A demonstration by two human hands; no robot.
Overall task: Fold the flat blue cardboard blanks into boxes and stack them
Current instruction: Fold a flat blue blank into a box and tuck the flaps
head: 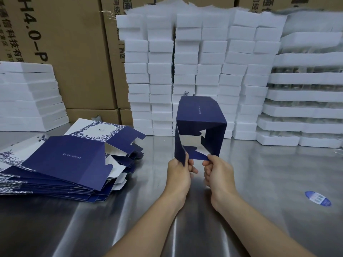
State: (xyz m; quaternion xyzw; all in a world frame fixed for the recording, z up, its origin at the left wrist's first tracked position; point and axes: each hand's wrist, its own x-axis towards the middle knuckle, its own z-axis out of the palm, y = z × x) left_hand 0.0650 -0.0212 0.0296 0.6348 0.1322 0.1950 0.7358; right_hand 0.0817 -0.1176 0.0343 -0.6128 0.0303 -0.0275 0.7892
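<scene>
You hold the half-opened blue box (199, 115) up over the steel table (259, 182), its open end facing you. Your left hand (178, 175) pinches the bottom edge of the box's left wall. Your right hand (219, 173) pinches its bottom flap (196, 154). The pile of flat blanks (65, 164) lies left of the box, and white foam blocks (185, 62) stand behind it.

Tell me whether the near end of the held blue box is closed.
No: the dark blue cardboard box, gripped by the left hand and right hand, gapes open toward the camera, showing its silvery inside.
</scene>
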